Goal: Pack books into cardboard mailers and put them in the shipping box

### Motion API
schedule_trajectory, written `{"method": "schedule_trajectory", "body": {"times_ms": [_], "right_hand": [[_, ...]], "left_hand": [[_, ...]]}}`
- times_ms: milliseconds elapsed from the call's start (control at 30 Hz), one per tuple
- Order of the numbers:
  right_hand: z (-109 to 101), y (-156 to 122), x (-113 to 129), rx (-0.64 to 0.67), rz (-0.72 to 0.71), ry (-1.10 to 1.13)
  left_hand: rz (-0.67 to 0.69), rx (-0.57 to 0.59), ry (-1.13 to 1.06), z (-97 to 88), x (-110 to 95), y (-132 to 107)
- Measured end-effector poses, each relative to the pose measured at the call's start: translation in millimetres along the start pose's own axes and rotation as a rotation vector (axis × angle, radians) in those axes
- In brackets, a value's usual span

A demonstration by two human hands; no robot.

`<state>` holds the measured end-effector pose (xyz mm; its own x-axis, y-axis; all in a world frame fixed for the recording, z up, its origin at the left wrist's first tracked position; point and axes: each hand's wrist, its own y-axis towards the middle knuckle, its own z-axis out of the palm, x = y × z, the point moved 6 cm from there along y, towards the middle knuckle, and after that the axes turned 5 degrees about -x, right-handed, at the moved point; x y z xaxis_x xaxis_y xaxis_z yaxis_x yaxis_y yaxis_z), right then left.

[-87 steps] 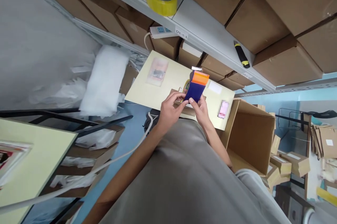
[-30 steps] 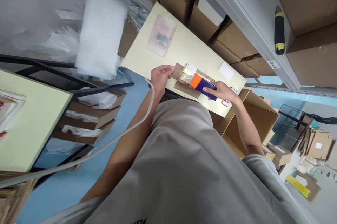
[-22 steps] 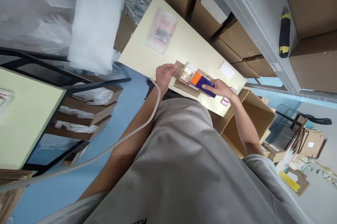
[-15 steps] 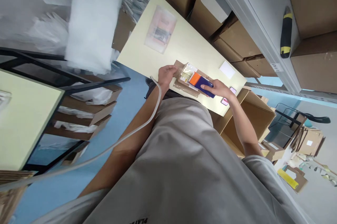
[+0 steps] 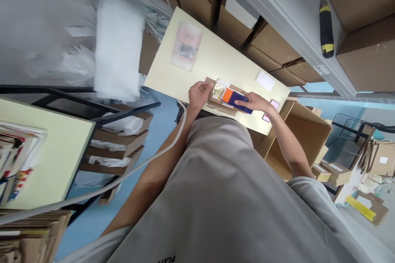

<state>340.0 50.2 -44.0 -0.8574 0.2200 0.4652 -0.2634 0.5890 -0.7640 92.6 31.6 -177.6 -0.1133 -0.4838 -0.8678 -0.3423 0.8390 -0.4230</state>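
Observation:
A flat brown cardboard piece (image 5: 212, 104) lies near the front edge of the pale table (image 5: 222, 53). On it rests a packet in shiny clear wrap (image 5: 218, 90), with a white label partly visible. My right hand (image 5: 254, 103) is closed on a flat dark-purple and orange box (image 5: 238, 101), thumb on top, over the packet's right part. At the left end, my left hand (image 5: 199, 95) has its fingers curled together, the tips beside the corner of the cardboard and wrap. What those fingertips pinch is too small to make out.
A blurry pink-and-white packet (image 5: 187, 47) lies at the table's far left, a white paper (image 5: 264, 80) and a phone (image 5: 274, 104) at the right. An open carton (image 5: 305, 127) stands beside the table. A pale hose (image 5: 142, 160) crosses my left arm. A black-and-yellow cutter (image 5: 326, 28) lies on the shelf.
The view has shifted, showing more of the left side table. My left fingertips have moved slightly along the packet's left end; my right hand keeps its hold on the purple-and-orange box.

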Motion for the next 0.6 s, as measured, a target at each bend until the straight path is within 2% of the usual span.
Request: {"method": "schedule_trajectory", "body": {"times_ms": [100, 233, 400, 500, 600], "right_hand": [[-2, 1, -2, -0.014, 0.0, -0.021], [-3, 3, -3, 0.0, 0.012, -0.028], [-5, -1, -7, 0.088, 0.046, -0.049], [-14, -19, -26, 0.145, 0.121, -0.046], [-26, -51, -59, 0.212, 0.194, -0.007]], "left_hand": [[0.082, 0.052, 0.06, 4.7, -13, -6], [0.075, 0.043, 0.1, 9.7, -12, -9], [0.15, 0.024, 0.143, 14.8, -13, -17], [0.175, -0.011, 0.218, 15.1, -15, -21], [0.203, -0.023, 0.256, 16.0, -16, -22]]}}
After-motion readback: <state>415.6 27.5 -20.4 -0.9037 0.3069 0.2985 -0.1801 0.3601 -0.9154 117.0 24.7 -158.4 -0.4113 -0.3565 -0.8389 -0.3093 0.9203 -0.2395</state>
